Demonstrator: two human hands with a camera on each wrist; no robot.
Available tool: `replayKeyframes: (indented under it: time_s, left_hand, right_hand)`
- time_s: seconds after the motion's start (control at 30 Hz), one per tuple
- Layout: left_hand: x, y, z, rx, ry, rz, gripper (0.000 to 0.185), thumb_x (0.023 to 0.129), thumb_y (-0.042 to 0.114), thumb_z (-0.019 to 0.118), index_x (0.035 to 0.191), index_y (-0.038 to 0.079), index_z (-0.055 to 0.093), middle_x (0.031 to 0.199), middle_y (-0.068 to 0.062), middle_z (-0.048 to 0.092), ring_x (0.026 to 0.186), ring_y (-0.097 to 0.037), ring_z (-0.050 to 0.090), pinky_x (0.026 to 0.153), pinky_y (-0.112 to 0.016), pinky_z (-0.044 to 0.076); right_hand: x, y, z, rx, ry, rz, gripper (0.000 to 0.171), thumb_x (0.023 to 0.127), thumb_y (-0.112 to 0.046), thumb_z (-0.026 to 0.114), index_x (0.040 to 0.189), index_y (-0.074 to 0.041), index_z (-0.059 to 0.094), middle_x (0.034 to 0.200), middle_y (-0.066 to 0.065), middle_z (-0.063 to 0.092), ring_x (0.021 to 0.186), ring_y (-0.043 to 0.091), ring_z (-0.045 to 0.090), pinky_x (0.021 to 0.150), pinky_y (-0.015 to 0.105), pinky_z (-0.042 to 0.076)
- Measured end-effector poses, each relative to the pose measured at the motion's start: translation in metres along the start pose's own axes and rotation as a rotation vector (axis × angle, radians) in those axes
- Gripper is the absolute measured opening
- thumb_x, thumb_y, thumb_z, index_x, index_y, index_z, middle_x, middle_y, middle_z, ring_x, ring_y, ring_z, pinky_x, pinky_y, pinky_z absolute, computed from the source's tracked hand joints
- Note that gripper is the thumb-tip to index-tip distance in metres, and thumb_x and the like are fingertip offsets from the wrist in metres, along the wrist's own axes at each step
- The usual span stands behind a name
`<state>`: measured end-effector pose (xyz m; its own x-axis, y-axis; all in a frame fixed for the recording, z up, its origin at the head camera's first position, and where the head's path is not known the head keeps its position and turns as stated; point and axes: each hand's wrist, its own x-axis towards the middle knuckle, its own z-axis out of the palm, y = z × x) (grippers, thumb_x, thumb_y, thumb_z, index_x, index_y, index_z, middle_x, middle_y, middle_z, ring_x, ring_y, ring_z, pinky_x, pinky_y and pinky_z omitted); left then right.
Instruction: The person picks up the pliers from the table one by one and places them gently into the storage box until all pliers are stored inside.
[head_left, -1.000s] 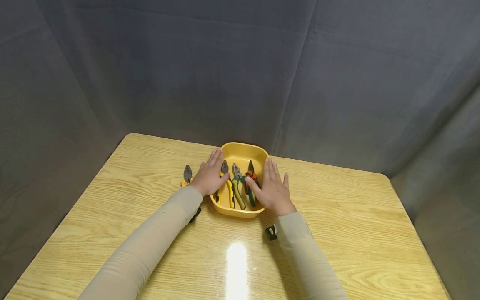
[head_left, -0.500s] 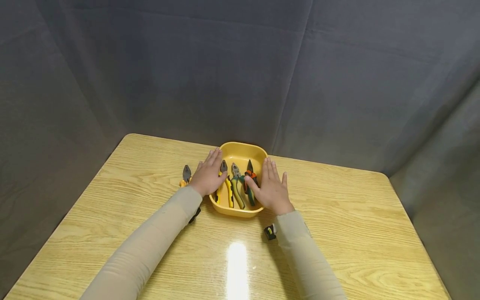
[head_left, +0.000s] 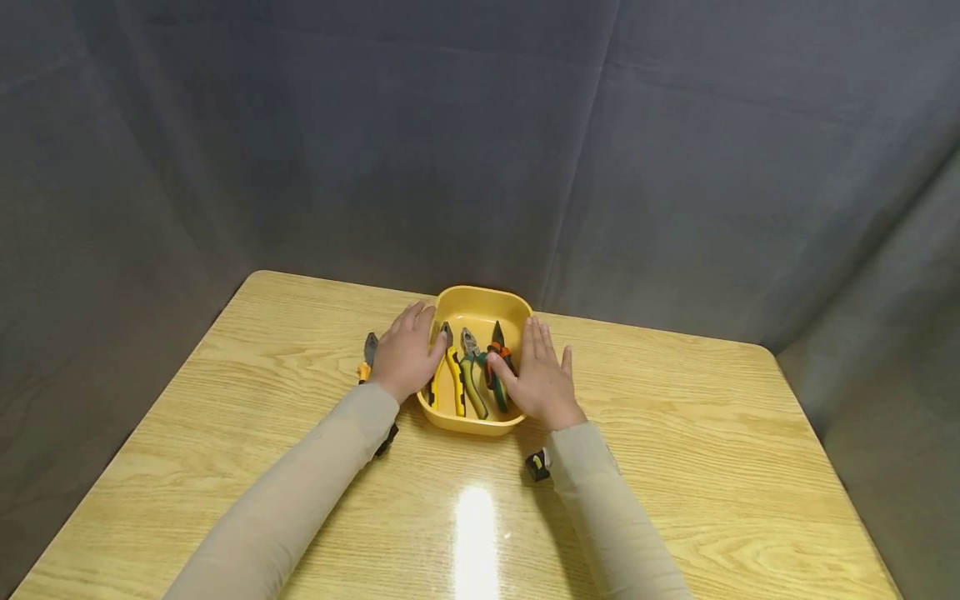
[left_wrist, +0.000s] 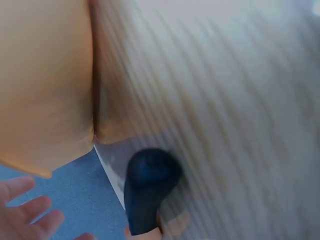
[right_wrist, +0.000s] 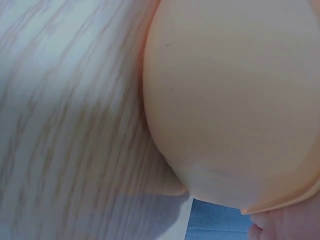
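Note:
A yellow plastic tub (head_left: 472,428) stands near the table's back edge. Inside lie yellow-and-black pliers (head_left: 457,383), green-and-yellow combination pliers (head_left: 474,383) and orange-and-green long-nose pliers (head_left: 498,354). My left hand (head_left: 405,354), fingers extended, is at the tub's left side, its thumb by the rim; contact is unclear. My right hand (head_left: 546,379) lies with straight fingers against the right side, thumb over the inside. Left of my left hand, another pair of pliers (head_left: 371,347) with orange handles lies on the table, partly hidden; its dark head (left_wrist: 150,172) shows in the left wrist view.
The wooden table (head_left: 675,467) extends to both sides and in front of the tub. A grey curtain (head_left: 420,150) hangs right behind it and along both sides. Black wrist-camera parts (head_left: 537,465) sit under the right wrist.
My left hand has shifted left, away from the tub's rim, and covers more of the loose pliers. The right hand stays at the tub's right side, and the pliers inside keep their places.

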<state>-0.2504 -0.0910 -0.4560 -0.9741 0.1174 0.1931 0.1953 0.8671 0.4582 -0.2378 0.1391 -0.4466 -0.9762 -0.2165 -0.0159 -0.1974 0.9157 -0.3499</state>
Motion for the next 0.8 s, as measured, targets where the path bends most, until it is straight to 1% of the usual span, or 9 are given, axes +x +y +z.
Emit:
replayKeyframes:
  time_s: [0.07,0.17,0.3,0.5,0.63,0.8]
  left_hand:
    - [-0.001,0.000,0.000,-0.002,0.039,0.002,0.054,0.108,0.035,0.043,0.153,0.004,0.042,0.158,-0.017,0.038,0.146,-0.036,0.036,0.115,-0.055,0.034]
    - [-0.003,-0.002,0.000,-0.026,0.089,0.008,0.051,0.108,0.032,0.044,0.150,0.003,0.046,0.154,-0.018,0.045,0.142,-0.037,0.041,0.115,-0.054,0.035]
    - [-0.005,-0.003,0.000,-0.069,0.116,-0.014,0.049,0.109,0.032,0.043,0.149,0.005,0.048,0.151,-0.016,0.048,0.139,-0.038,0.044,0.112,-0.055,0.037]
    - [-0.008,-0.004,-0.008,-0.108,0.108,-0.055,0.050,0.109,0.034,0.042,0.149,0.005,0.048,0.148,-0.019,0.049,0.136,-0.040,0.046,0.108,-0.058,0.040]
    - [-0.010,-0.007,-0.016,-0.125,0.095,-0.099,0.050,0.109,0.034,0.042,0.150,0.005,0.046,0.147,-0.022,0.050,0.133,-0.042,0.049,0.106,-0.058,0.043]
    - [-0.013,-0.015,-0.022,-0.159,0.037,-0.161,0.051,0.108,0.035,0.043,0.151,0.007,0.044,0.142,-0.022,0.054,0.126,-0.041,0.055,0.100,-0.057,0.047]
  right_hand:
    - [0.001,0.000,0.000,0.009,0.002,-0.001,0.094,0.102,-0.068,0.031,0.162,-0.003,-0.002,0.169,0.014,-0.001,0.157,0.028,-0.002,0.121,0.062,-0.004]
    - [0.000,-0.001,0.000,0.006,0.004,0.001,0.094,0.102,-0.068,0.031,0.162,-0.004,-0.001,0.169,0.013,0.000,0.157,0.028,-0.002,0.121,0.062,-0.004]
    - [-0.001,-0.002,0.001,-0.011,0.001,0.004,0.095,0.102,-0.070,0.029,0.162,-0.004,-0.002,0.169,0.014,0.000,0.156,0.028,-0.003,0.121,0.062,-0.002]
    - [0.000,-0.003,0.001,-0.007,0.000,-0.001,0.094,0.102,-0.070,0.028,0.162,-0.004,-0.002,0.169,0.013,0.000,0.156,0.027,-0.003,0.121,0.062,-0.002]
    - [0.001,-0.003,0.001,-0.007,0.004,-0.002,0.094,0.102,-0.069,0.029,0.162,-0.004,-0.002,0.169,0.013,0.000,0.156,0.027,-0.004,0.121,0.062,-0.002]
    - [0.001,-0.002,0.001,-0.008,0.006,0.002,0.094,0.102,-0.069,0.030,0.162,-0.004,-0.002,0.169,0.013,0.000,0.156,0.027,-0.003,0.121,0.062,-0.001]
